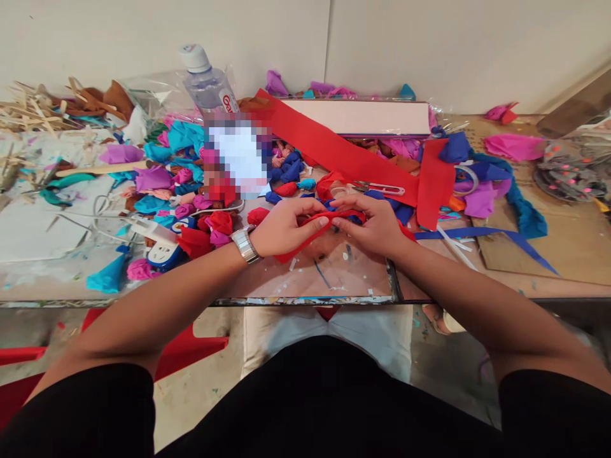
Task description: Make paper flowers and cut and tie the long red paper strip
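Note:
Between both hands, near the table's front edge, a strip of red crepe paper point(309, 242) is pinched. My left hand point(289, 224), below a metal watch, closes thumb and fingers on its left part. My right hand point(372, 224) grips its right part, the two thumb tips nearly meeting. Just beyond the hands lie small thread snips point(382, 189), partly over red and blue paper. A long red strip point(338, 152) runs diagonally behind them, and a shorter red piece point(435, 184) lies to the right.
A water bottle point(207, 83) stands at the back left, near a blurred bright patch. Colourful crumpled paper is heaped around it. At the left are a power strip point(165, 252), cables and wooden sticks point(35, 108). A long pale box point(358, 117) lies at the back; cardboard point(568, 242) is at right.

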A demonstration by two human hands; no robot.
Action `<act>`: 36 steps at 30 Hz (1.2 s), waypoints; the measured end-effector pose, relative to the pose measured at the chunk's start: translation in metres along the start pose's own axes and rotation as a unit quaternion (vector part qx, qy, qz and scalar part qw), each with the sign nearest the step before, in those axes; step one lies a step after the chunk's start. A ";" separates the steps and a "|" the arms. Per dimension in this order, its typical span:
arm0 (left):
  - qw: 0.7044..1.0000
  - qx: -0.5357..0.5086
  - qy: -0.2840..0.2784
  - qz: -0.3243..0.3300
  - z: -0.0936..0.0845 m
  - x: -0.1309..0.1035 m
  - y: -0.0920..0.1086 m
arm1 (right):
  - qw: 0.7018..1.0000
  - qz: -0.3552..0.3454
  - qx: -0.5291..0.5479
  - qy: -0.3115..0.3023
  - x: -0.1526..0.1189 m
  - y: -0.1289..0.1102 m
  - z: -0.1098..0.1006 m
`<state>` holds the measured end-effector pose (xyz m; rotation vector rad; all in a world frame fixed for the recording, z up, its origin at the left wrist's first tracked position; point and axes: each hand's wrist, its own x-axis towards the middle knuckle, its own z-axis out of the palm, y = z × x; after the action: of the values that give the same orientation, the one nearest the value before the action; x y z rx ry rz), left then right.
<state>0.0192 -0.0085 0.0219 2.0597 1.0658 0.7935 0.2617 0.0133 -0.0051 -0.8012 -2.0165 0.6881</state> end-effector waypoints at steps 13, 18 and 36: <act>1.000 -0.007 0.003 -0.015 0.000 0.002 -0.003 | 0.998 -0.053 -0.029 0.000 0.001 0.000 0.002; 0.997 -0.064 -0.021 -0.038 -0.001 0.003 -0.003 | 0.996 -0.067 -0.057 0.007 0.000 0.002 0.001; 0.997 0.030 -0.066 -0.005 -0.005 0.001 -0.002 | 0.994 -0.087 -0.068 -0.007 -0.003 -0.006 0.003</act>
<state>0.0151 -0.0056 0.0233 2.1239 1.0384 0.6174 0.2594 0.0067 -0.0041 -0.6904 -2.1330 0.4623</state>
